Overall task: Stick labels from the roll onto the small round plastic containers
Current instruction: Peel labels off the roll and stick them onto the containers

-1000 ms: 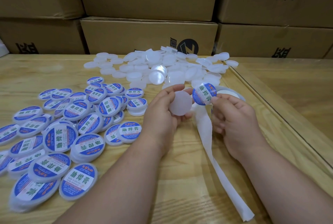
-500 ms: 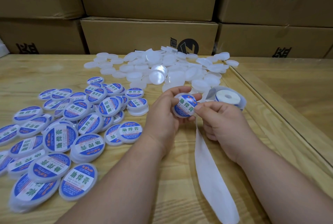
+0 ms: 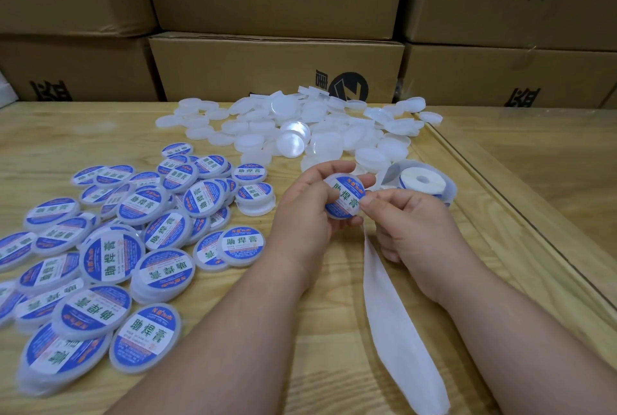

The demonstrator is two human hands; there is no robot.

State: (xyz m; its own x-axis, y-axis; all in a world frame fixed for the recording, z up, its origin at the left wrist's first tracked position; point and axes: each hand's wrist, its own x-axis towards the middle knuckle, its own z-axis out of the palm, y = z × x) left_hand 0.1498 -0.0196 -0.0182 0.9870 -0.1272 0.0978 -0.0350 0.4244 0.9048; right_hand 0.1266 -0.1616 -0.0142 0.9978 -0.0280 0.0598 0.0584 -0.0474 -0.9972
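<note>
The left hand holds a small round translucent plastic container above the wooden desk, fingers curled round its rim; the right hand presses the blue-and-white round label on its top with thumb and fingertip. The container looks light, stiff and slippery, best gripped by the rim. The white label roll lies just beyond.

Backing strip end behind right forearm
</note>
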